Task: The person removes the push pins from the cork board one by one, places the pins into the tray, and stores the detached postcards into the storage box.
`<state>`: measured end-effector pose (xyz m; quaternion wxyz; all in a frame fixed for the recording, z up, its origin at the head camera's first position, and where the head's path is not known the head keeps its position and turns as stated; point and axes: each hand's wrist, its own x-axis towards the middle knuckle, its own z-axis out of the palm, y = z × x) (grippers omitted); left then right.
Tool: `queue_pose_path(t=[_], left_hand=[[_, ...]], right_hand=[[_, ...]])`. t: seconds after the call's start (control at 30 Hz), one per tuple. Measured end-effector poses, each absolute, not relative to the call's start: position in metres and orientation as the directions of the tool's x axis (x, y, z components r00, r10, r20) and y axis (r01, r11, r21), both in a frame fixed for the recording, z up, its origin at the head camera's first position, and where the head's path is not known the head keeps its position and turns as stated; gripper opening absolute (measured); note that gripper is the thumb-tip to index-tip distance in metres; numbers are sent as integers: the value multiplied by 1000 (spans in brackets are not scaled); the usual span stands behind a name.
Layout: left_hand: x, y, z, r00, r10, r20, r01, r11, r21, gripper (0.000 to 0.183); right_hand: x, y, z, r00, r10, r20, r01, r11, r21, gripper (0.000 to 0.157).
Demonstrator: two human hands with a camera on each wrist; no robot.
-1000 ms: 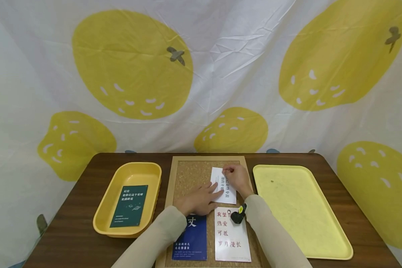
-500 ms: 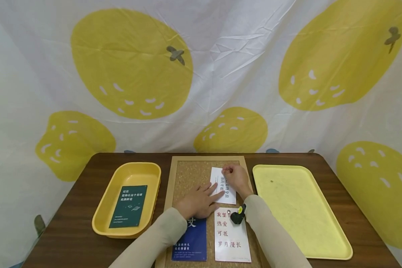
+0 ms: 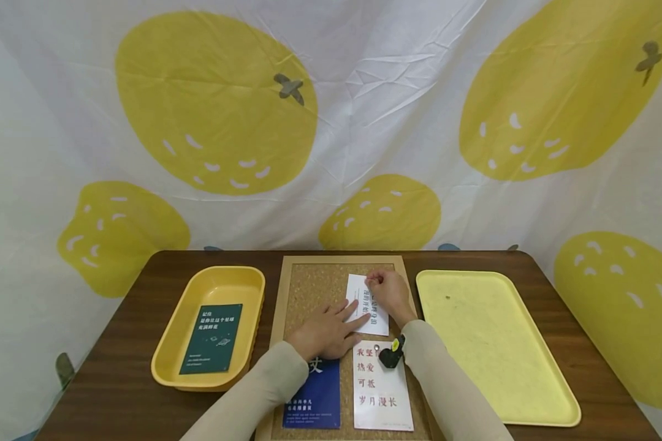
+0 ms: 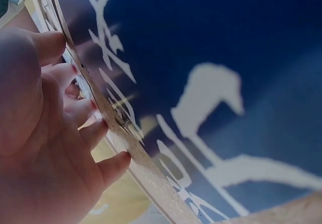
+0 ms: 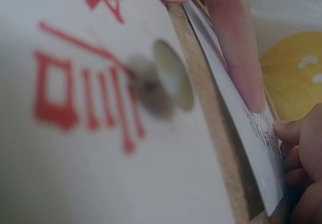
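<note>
On the framed cork board [image 3: 314,283], a white card [image 3: 355,285] lies sideways at the upper right. My left hand [image 3: 325,332] rests with spread, straight fingers on its lower left part, above the blue card [image 3: 313,407]. Thumb and forefinger of my right hand [image 3: 390,297] pinch together at the white card's upper end; whatever sits between them is hidden. Those curled fingers [image 5: 297,148] also show at the card's far end in the right wrist view. Below lies a white card with red characters [image 3: 383,398], with a round metal thumbtack [image 5: 173,75] in it.
A yellow-orange bin [image 3: 165,373] with a dark green card [image 3: 212,340] stands left of the board. To the right lies a pale yellow tray [image 3: 491,349]. A lemon-print cloth [image 3: 353,122] hangs behind the brown table [image 3: 116,367].
Both hands stay nearly in place on the white card. The view shifts very slightly.
</note>
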<state>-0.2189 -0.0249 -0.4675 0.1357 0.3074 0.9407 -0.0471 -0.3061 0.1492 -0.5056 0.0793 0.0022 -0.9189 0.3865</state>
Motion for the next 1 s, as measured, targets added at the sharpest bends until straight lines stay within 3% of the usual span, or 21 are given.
queue_pose_path(t=[0.23,1.0], left_hand=[[-218,-25,-466,-772,568,-286,591,807,7,53],[-218,-26,-465,-773,572,-274,588,808,29,53]], right_hand=[[-303,148,-503,-979,56,194,-100,698,-709,8],[-306,147,-506,-988,75,137,-43,712,-701,8]])
